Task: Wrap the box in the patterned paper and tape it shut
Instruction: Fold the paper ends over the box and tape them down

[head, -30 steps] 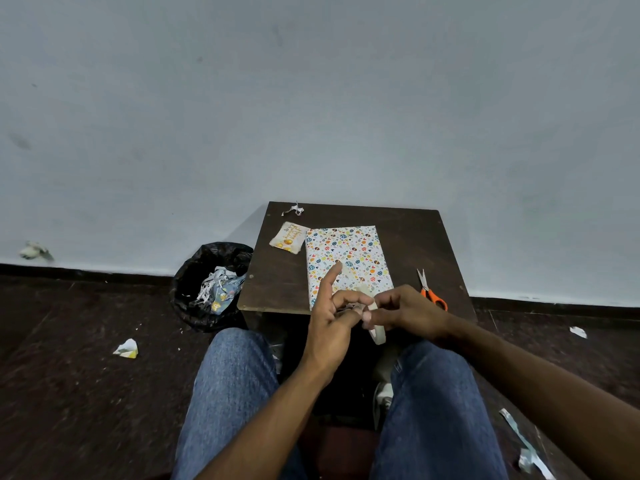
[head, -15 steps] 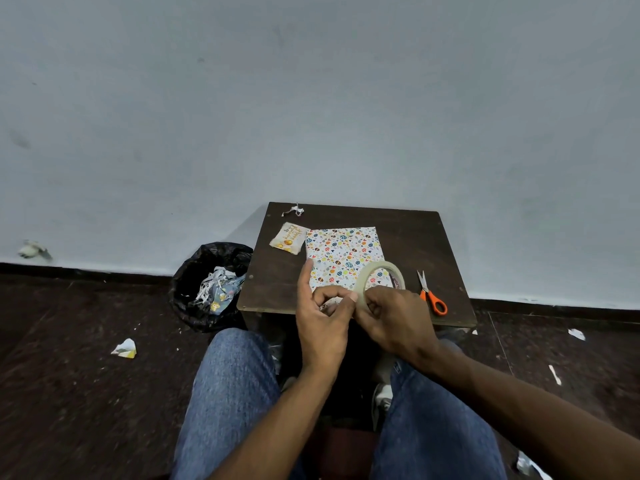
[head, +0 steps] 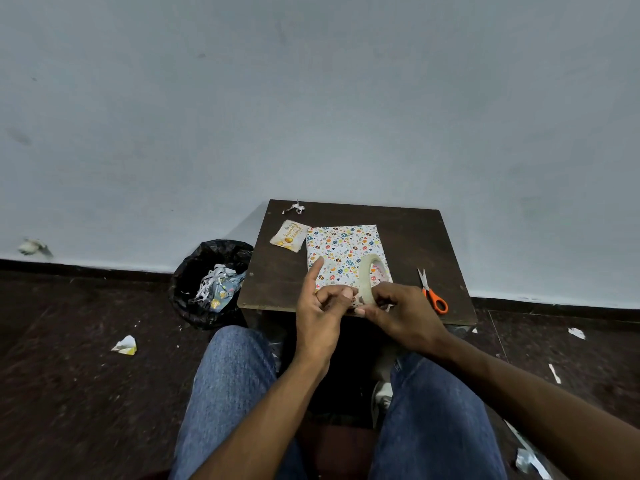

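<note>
The wrapped box (head: 343, 252) lay flat in the middle of our small dark desk (head: 408, 237), covered in patterned paper. Our right hand (head: 401, 315) kept its grip clamped on the tape roll (head: 370, 277) at the box's near edge, while our left hand (head: 322, 310) pinched the tape end, index finger raised. Orange-handled scissors (head: 432, 292) lay to the right.

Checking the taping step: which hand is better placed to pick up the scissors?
Probably the right hand: the scissors lie just beside it, though it grips the tape roll. The left hand sits farther away.
</note>
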### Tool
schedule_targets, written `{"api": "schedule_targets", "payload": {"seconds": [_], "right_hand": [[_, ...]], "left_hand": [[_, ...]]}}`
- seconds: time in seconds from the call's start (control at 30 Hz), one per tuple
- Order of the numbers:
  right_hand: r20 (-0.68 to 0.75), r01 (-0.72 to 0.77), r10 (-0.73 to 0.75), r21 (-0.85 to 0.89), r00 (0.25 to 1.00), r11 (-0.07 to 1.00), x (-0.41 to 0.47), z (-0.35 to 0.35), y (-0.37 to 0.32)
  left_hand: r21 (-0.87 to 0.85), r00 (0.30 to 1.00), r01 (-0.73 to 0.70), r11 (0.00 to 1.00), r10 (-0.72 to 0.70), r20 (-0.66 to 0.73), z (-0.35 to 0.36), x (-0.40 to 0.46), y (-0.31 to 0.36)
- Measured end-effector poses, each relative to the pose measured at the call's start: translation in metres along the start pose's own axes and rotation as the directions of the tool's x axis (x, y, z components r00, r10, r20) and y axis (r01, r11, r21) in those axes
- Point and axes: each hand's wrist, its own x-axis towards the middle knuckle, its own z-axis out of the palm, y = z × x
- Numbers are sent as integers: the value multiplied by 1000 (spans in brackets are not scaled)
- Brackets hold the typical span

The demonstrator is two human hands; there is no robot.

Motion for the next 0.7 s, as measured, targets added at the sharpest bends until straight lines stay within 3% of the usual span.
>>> {"api": "schedule_targets", "payload": {"seconds": [0.1, 0.2, 0.53, 0.63, 0.7], "right_hand": [[-63, -134, 124, -181, 990, 974, 4, -13, 13], [-76, -297, 290, -379, 954, 876, 15, -30, 36], [12, -231, 331, -690, 944, 686, 40, -27, 95], [26, -271, 383, -664, 923, 697, 40, -23, 105], [-34, -241, 282, -621, 959, 746, 36, -21, 103]], "left_hand": [[103, 1000, -5, 995, 5, 2, -6, 0, -2], [176, 1000, 9, 984, -8, -4, -14, -1, -4], [234, 999, 38, 971, -42, 13, -19, -3, 0], [247, 999, 37, 968, -41, 15, -20, -3, 1], [248, 999, 40, 968, -45, 14, -20, -3, -1]]}}
